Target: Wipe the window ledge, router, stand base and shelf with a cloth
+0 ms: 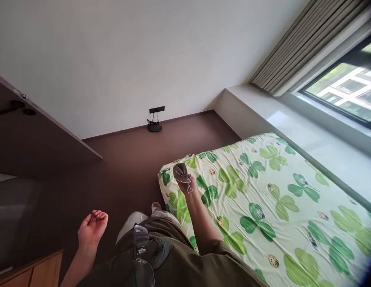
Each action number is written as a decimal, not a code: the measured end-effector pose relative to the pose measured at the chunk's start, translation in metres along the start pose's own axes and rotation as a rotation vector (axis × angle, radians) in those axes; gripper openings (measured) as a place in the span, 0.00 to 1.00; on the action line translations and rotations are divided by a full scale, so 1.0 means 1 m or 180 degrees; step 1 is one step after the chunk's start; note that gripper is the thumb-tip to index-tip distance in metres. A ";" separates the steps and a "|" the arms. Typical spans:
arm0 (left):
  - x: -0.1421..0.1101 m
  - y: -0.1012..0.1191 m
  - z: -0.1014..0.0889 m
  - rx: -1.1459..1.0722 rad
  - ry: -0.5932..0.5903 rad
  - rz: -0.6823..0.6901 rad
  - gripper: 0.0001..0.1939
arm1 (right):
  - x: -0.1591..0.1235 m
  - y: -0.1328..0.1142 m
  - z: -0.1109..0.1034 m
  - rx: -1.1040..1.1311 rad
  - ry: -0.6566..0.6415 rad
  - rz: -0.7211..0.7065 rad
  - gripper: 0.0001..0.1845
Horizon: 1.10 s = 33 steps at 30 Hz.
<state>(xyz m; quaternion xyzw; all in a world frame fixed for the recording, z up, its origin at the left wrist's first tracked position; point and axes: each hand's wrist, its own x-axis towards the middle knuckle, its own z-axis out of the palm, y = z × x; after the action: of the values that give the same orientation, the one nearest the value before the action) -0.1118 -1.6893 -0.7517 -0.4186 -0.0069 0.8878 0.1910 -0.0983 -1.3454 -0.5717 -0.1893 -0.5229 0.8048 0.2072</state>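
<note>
My right hand [191, 187] is closed around a bunched brown cloth [181, 173] with pale edging, held out above the near corner of the bed. Exactly what kind of cloth item it is, I cannot make out. A thin white loop or print [190, 187] shows by the wrist. Out to the left, over the dark floor, my left hand [92, 227] hangs palm up with its fingers loosely curled, the thumb apart and nothing visible in it. Below my right hand lies a bed sheet [261, 191] patterned with green clovers and ladybirds, slightly wrinkled.
At left a dark door [38, 123] stands ajar. A black router [154, 126] sits on the floor by the wall, under a power strip [157, 109]. Along the right runs a window ledge [293, 119] with a curtain [299, 48]. A wooden cabinet [44, 271] is at lower left. Glasses [141, 236] hang from my shirt.
</note>
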 end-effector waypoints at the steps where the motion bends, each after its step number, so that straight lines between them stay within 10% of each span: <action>1: 0.012 0.006 0.021 0.0013 -0.0012 0.0037 0.11 | 0.029 -0.001 0.017 0.0032 -0.0002 0.0094 0.10; 7: 0.121 0.016 0.173 0.0057 -0.0149 0.0088 0.12 | 0.190 -0.030 0.087 0.0043 -0.0116 0.0185 0.11; 15: 0.259 -0.068 0.456 0.1029 -0.0557 -0.0993 0.09 | 0.311 -0.078 0.073 0.0690 0.0650 -0.0770 0.13; 22: 0.295 -0.257 0.682 0.2058 -0.1259 -0.1838 0.08 | 0.338 -0.186 -0.020 0.1138 0.1757 -0.2033 0.15; 26: 0.284 -0.384 0.757 0.2294 -0.1508 -0.2260 0.08 | 0.384 -0.271 -0.063 0.1317 0.1979 -0.2441 0.17; 33: 0.254 -0.566 0.876 0.2788 -0.1631 -0.2566 0.08 | 0.491 -0.448 -0.068 0.1227 0.1760 -0.2551 0.19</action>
<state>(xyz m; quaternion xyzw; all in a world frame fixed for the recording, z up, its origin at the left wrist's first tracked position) -0.7230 -0.9475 -0.2738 -0.0413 0.1540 0.7389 0.6547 -0.4156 -0.8679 -0.2284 -0.1383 -0.3225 0.6640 0.6603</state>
